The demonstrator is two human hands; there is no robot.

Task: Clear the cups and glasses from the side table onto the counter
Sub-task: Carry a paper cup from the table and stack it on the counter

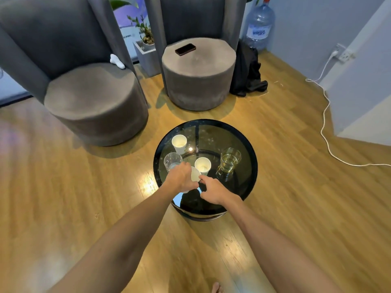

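- The round glass side table is standing on the wooden floor, in front of two grey armchairs.
- The left hand is reaching over the near part of the side table, its fingers curling around a white paper cup that is tilting toward the right hand; how tightly they are closing on it is hidden by the back of the hand.
- The right hand is hovering just beside that cup, its fingers loosely bent and holding nothing; whether they are touching the cup cannot be told.
- A second paper cup is standing upright just beyond the tilted one.
- A third paper cup is sitting toward the far left of the side table.
- A clear glass is standing just left of the left hand.
- A glass with yellowish liquid is sitting near the side table's right edge, well apart from both hands.
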